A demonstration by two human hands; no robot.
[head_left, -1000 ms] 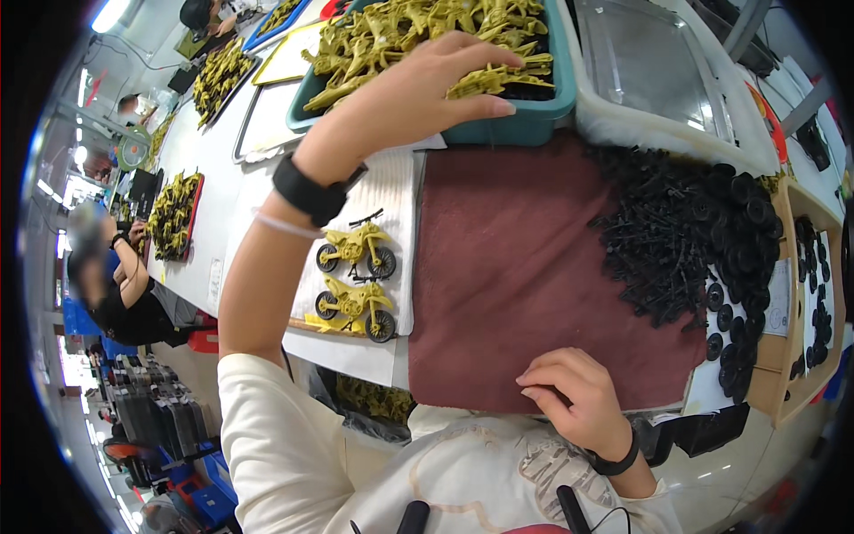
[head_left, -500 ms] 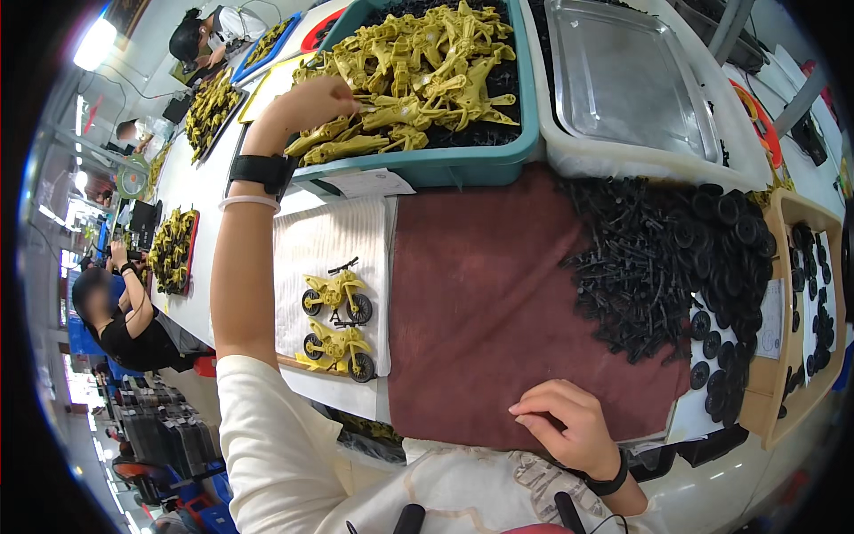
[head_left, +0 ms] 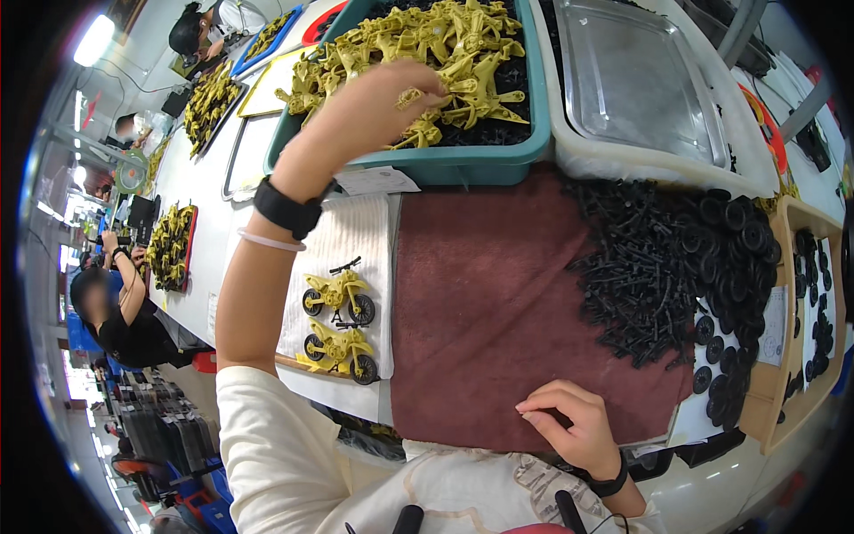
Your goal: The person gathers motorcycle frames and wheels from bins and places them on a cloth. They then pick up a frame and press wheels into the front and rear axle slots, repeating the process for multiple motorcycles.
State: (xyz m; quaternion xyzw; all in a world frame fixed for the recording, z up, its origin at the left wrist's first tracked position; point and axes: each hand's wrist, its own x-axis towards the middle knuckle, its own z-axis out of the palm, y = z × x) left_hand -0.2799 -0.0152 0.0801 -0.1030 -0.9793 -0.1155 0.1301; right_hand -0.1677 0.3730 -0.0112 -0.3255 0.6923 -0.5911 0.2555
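Note:
My left hand (head_left: 378, 107) reaches over a teal bin (head_left: 480, 165) heaped with yellow toy motorcycle bodies (head_left: 382, 44). Its fingers are bent round a yellow toy motorcycle body (head_left: 409, 97), mostly hidden by the hand. Low over the dark red cloth (head_left: 489, 294) is my right hand (head_left: 574, 427), thumb and forefinger pinched together; whatever they hold, if anything, is too small to make out. Two yellow toy motorcycles (head_left: 338, 295) with black wheels lie on a white ribbed cloth (head_left: 298, 258) left of the red cloth.
Small black parts (head_left: 632, 276) and black wheels (head_left: 734, 249) are piled at the right. Beyond them stands a tan box (head_left: 765, 400) of wheels. A metal tray (head_left: 645, 84) rests on a white tub at the back right. Other people work at the left, by trays of yellow parts (head_left: 171, 245).
My left hand has moved right across the bin, from its left end to the middle of the heap, and a yellow body now shows at its fingers. The right hand has barely moved.

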